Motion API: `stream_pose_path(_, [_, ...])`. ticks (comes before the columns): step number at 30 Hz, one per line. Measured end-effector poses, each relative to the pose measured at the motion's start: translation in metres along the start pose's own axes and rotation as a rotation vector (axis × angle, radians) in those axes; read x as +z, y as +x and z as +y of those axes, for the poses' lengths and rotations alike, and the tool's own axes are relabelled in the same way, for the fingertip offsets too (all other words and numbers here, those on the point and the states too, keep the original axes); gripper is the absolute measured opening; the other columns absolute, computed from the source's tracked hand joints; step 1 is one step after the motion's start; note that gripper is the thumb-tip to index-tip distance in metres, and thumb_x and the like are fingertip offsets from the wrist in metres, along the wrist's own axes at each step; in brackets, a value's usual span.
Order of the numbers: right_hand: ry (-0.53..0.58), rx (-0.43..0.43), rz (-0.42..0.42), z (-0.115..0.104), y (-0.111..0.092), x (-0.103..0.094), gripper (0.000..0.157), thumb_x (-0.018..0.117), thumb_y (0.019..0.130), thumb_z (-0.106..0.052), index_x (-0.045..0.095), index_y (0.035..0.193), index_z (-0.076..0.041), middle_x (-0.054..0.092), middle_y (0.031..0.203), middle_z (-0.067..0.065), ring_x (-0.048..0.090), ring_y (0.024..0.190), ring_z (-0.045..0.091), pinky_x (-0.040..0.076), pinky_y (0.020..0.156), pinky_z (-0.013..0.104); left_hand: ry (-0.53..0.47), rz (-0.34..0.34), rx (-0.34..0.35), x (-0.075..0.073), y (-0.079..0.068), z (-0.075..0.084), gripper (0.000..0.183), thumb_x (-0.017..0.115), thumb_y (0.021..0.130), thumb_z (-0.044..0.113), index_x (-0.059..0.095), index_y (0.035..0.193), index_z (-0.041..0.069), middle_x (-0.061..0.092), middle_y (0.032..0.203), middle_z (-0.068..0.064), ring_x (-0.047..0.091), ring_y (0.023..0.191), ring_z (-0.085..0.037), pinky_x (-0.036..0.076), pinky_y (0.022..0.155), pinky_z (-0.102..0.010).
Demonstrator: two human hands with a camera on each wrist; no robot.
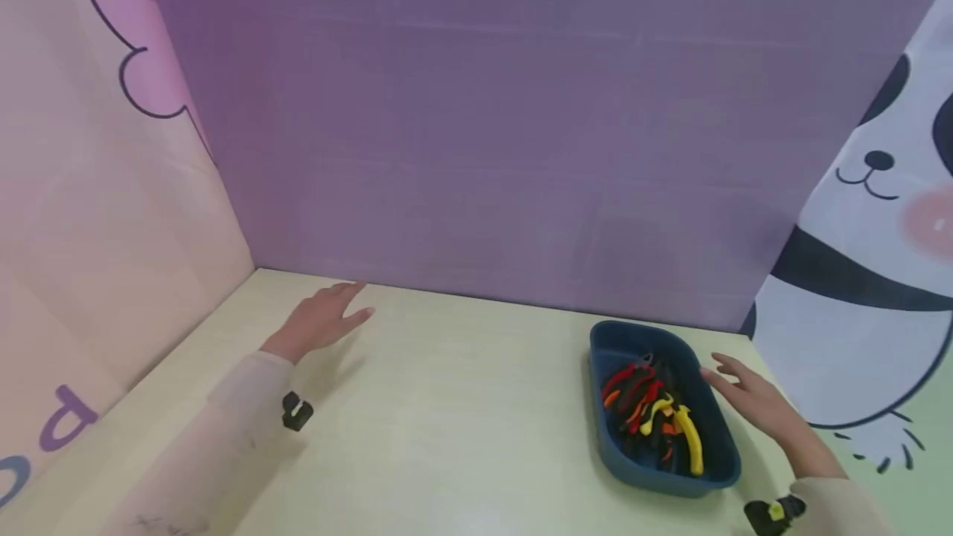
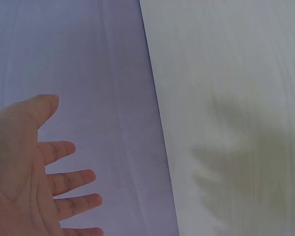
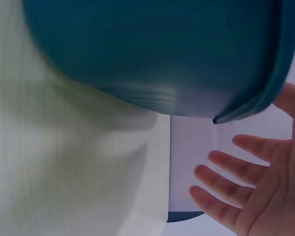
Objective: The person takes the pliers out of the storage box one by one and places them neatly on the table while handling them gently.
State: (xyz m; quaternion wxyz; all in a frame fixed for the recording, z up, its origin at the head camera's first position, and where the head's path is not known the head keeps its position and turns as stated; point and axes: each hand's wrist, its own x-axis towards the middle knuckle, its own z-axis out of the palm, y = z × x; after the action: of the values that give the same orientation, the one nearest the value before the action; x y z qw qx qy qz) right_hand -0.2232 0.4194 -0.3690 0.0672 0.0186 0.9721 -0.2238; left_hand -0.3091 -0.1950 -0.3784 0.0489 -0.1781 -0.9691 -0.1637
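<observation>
A dark blue plastic bin [image 1: 606, 457] stands at the right of the table, with several small tools in it. Among them are red-handled pliers [image 1: 646, 391] and a curved yellow piece [image 1: 690, 441]; black and orange parts lie tangled below. My right hand [image 1: 752, 399] is beside the bin's right wall, fingers spread, thumb at the rim. In the right wrist view, the bin's side [image 3: 152, 59] hides part of that thumb. Over the table's far left, my left hand [image 1: 320, 321] hovers with fingers extended and nothing in it; its spread fingers [image 2: 71, 182] show in the left wrist view.
The pale wood-grain table [image 1: 462, 404] ends at a purple back panel [image 1: 506, 147]. A pink-toned printed panel [image 1: 112, 230] borders the left side, and a panda-print panel [image 1: 856, 337] the right. Dark bands [image 1: 296, 410] are on both wrists.
</observation>
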Motion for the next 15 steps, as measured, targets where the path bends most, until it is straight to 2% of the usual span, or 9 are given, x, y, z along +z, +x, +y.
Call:
stream_pose_path(3, [0.033, -0.013, -0.008, 0.001, 0.0, -0.001, 0.075, 0.034, 0.1, -0.047, 0.019, 0.139, 0.015, 0.033, 0.133, 0.043, 0.042, 0.115, 0.055, 0.046, 0.083, 0.055, -0.005, 0.002, 0.002, 0.001, 0.004, 0.004, 0.066, 0.039, 0.098, 0.047, 0.029, 0.145, 0.001, 0.034, 0.144, -0.027, 0.033, 0.129, -0.048, 0.029, 0.101, -0.061])
stream_pose_path(7, [0.15, -0.008, -0.045, 0.0, 0.0, 0.001, 0.076, 0.036, 0.1, -0.044, 0.015, 0.139, 0.017, 0.03, 0.133, 0.044, 0.047, 0.112, 0.052, 0.052, 0.078, 0.046, -0.021, -0.004, 0.009, 0.003, 0.012, 0.011, 0.065, 0.04, 0.098, 0.045, 0.03, 0.145, 0.001, 0.034, 0.145, -0.026, 0.033, 0.13, -0.047, 0.028, 0.101, -0.061])
stream_pose_path(10, [0.215, 0.018, -0.075, -0.001, -0.001, 0.005, 0.075, 0.037, 0.1, -0.043, 0.015, 0.139, 0.018, 0.031, 0.132, 0.045, 0.053, 0.107, 0.048, 0.053, 0.075, 0.045, -0.025, -0.025, 0.014, 0.008, 0.019, 0.017, 0.065, 0.04, 0.098, 0.046, 0.03, 0.145, 0.001, 0.033, 0.146, -0.025, 0.032, 0.131, -0.046, 0.027, 0.102, -0.061])
stream_pose_path(15, [0.269, 0.041, -0.099, -0.002, 0.0, 0.011, 0.071, 0.04, 0.1, -0.04, 0.02, 0.138, 0.016, 0.034, 0.13, 0.043, 0.055, 0.105, 0.046, 0.053, 0.073, 0.047, -0.033, -0.054, 0.018, 0.02, 0.028, 0.027, 0.066, 0.04, 0.098, 0.046, 0.029, 0.145, 0.001, 0.031, 0.147, -0.024, 0.031, 0.132, -0.045, 0.027, 0.103, -0.059])
